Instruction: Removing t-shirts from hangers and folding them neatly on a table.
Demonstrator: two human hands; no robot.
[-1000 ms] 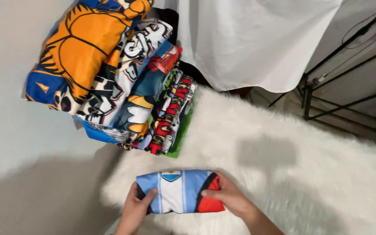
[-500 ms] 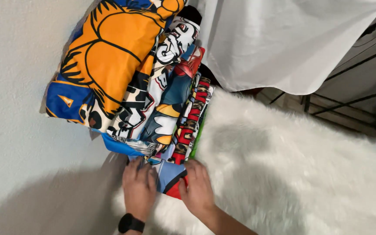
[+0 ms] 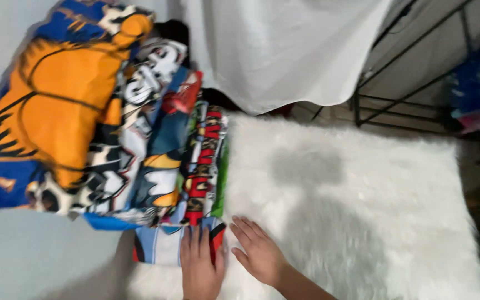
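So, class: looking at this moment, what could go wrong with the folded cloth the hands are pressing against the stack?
1. The slanted stack of folded cartoon-print fabrics leans sideways; a push from the left hand might topple it.
2. The folded blue, white and red cloth sits at the stack's bottom edge, partly on the white fluffy rug, and could slip or unfold.
3. The right hand rests on the rug, not the cloth, so one side is unsteadied.
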